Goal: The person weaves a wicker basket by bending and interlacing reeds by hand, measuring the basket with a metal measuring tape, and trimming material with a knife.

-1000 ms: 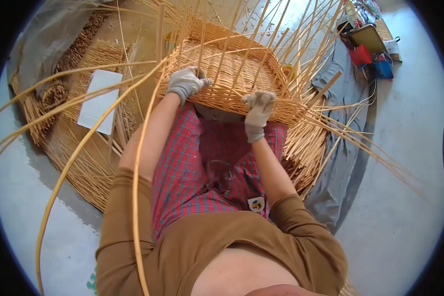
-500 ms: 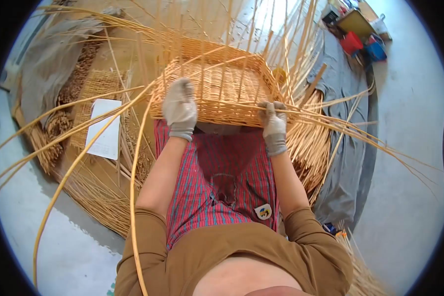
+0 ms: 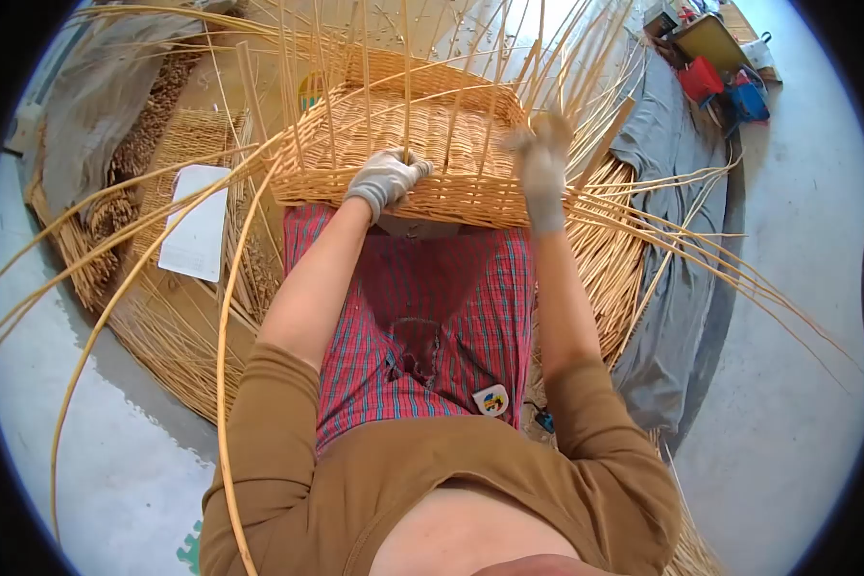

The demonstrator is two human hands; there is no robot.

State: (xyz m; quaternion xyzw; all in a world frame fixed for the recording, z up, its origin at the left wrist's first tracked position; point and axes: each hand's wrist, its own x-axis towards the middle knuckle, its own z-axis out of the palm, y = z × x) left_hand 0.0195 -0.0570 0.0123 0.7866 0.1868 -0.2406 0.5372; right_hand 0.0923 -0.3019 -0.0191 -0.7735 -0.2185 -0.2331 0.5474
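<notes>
A rectangular wicker basket (image 3: pixel 475 197) rests on the person's lap, with long upright stakes rising from its walls. My left hand (image 3: pixel 386 182), in a whitish knit glove, is closed over the near wall's top edge, at the foot of one upright stake. Also gloved, my right hand (image 3: pixel 542 173) is at the near right corner, raised over the rim. Motion smears its fingers, and I cannot tell whether it holds a rod. Loose willow rods (image 3: pixel 682 245) stretch out from that corner to the right. Other long rods (image 3: pixel 125 322) sweep from the left corner toward the lower left.
To the left lie a white sheet (image 3: pixel 192 230), a flat woven piece (image 3: pixel 163 158) and bundled sticks. A pile of rods (image 3: pixel 610 259) lies on the right beside a grey cloth (image 3: pixel 677 317). Red and blue containers (image 3: pixel 725 88) stand at the upper right.
My left hand has moved right and closed on the near wall. My right hand has lifted off the rim at the right corner. The basket appears slightly higher and further left in view.
</notes>
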